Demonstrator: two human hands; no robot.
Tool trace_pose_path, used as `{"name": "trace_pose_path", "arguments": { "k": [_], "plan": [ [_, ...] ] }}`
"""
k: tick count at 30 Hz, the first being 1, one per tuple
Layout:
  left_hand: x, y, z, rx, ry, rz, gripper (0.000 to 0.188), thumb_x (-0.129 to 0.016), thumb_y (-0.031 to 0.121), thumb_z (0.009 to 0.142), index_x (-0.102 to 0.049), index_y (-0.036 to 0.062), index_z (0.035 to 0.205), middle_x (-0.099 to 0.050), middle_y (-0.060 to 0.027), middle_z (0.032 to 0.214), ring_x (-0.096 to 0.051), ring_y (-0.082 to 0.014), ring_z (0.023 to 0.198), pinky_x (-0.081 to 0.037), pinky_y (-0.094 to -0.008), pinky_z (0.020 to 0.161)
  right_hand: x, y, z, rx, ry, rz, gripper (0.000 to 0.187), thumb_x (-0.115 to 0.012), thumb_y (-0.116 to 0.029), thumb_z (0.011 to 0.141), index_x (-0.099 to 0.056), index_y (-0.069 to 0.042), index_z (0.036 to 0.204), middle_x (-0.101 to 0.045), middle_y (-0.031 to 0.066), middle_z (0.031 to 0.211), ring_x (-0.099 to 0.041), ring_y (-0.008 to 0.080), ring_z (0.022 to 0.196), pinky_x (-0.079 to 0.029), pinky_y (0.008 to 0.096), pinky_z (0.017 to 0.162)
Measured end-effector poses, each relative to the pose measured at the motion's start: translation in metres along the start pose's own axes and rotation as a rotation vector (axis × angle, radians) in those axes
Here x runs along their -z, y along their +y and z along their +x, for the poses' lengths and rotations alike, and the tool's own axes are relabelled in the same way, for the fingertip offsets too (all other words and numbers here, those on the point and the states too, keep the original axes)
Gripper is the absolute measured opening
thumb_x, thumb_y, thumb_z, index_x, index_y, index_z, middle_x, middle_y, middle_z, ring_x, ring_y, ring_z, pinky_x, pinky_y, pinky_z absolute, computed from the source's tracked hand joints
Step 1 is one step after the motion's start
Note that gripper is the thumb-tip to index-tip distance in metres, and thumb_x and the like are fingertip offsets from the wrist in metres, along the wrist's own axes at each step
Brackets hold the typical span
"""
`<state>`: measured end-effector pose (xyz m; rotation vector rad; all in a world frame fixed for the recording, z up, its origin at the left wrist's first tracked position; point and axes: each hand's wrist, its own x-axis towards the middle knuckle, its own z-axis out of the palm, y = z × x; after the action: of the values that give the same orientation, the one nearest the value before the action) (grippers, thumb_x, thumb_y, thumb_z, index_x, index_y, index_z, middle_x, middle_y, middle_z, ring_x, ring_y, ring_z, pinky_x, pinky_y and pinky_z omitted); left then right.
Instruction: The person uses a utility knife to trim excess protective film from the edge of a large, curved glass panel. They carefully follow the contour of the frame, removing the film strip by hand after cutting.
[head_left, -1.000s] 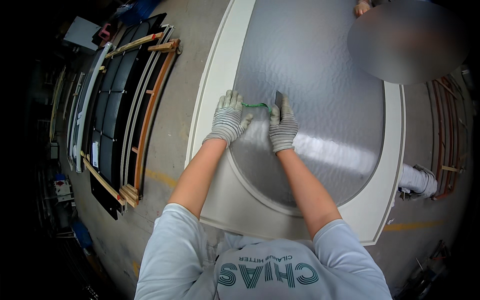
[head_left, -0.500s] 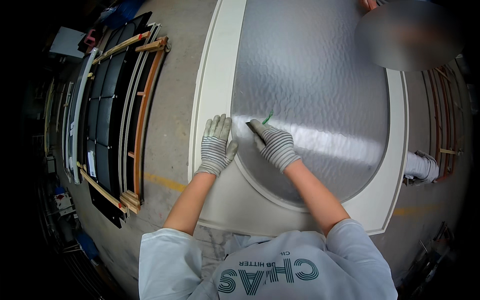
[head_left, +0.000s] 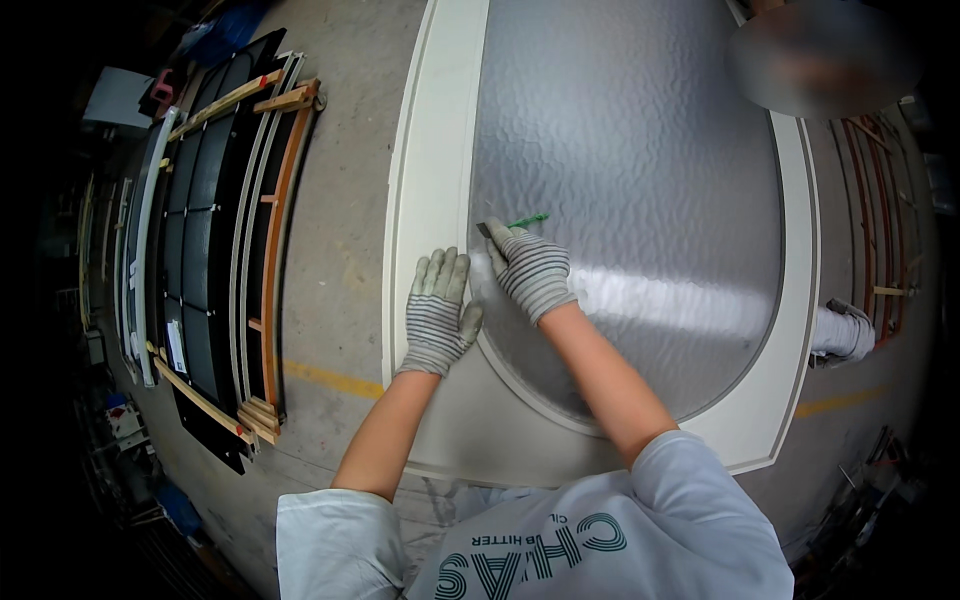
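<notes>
A pale cream door panel (head_left: 428, 165) lies flat in front of me, with a large textured glass pane (head_left: 620, 170) set in it and rounded at the near end. My left hand (head_left: 439, 312), in a grey-striped glove, rests open with its palm on the panel's left side, beside the glass edge. In a matching glove, my right hand (head_left: 530, 268) is closed on a small dark scraper blade (head_left: 484, 230) over the left border of the glass. A green cord (head_left: 530, 219) sticks out by that hand. The glove hides most of the blade.
At left, dark framed panels (head_left: 190, 260) stand on an orange rack (head_left: 284, 210) with wooden battens. A co-worker, blurred, is at the far right of the panel. A white wrapped bundle (head_left: 842, 333) sits right of it. A yellow line (head_left: 330, 377) crosses the concrete floor.
My right hand has moved away from me and slightly left along the glass border with the blade. The green cord has swung flatter. My left hand stays flat on the panel.
</notes>
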<state>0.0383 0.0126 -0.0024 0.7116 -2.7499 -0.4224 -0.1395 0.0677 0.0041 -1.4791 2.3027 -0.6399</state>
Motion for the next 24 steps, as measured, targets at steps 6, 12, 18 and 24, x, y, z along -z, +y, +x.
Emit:
{"name": "trace_pose_path", "arguments": {
  "k": [6,12,18,24],
  "plan": [
    [0.002,0.001,0.005,0.001,0.008,-0.004,0.06,-0.053,0.026,0.086,-0.044,-0.0057,0.136,-0.048,-0.0276,0.137,-0.043,-0.0454,0.129,-0.028,-0.0525,0.113,0.004,0.005,0.021,0.084,-0.026,-0.069,0.031,-0.055,-0.026,0.09,-0.059,-0.018,0.12,-0.064,0.009,0.081,-0.064,0.0304,0.069,-0.051,0.0439,0.06],
    [0.002,0.003,0.005,-0.003,0.028,-0.023,0.059,-0.053,0.025,0.086,-0.045,-0.0055,0.136,-0.048,-0.0277,0.137,-0.044,-0.0458,0.129,-0.029,-0.0532,0.113,0.027,0.019,0.0,0.293,-0.245,-0.026,0.034,-0.055,-0.028,0.09,-0.061,-0.02,0.123,-0.067,0.008,0.087,-0.066,0.0288,0.075,-0.053,0.0395,0.067],
    [-0.005,-0.001,0.002,-0.03,0.074,-0.007,0.058,-0.052,0.024,0.086,-0.044,-0.0054,0.136,-0.048,-0.0277,0.137,-0.044,-0.0457,0.129,-0.029,-0.0536,0.113,0.011,0.008,0.011,0.198,-0.032,-0.071,0.032,-0.055,-0.027,0.091,-0.063,-0.021,0.121,-0.066,0.0081,0.081,-0.066,0.0281,0.071,-0.052,0.0402,0.062],
    [0.002,0.003,0.007,0.0,0.037,-0.026,0.055,-0.051,0.017,0.084,-0.046,-0.0049,0.134,-0.049,-0.0275,0.135,-0.045,-0.0454,0.128,-0.029,-0.0533,0.113,0.016,0.015,-0.007,0.227,-0.071,0.125,0.029,-0.055,-0.026,0.092,-0.065,-0.019,0.118,-0.068,0.0082,0.084,-0.067,0.0271,0.072,-0.053,0.0387,0.065]
  ]
}}
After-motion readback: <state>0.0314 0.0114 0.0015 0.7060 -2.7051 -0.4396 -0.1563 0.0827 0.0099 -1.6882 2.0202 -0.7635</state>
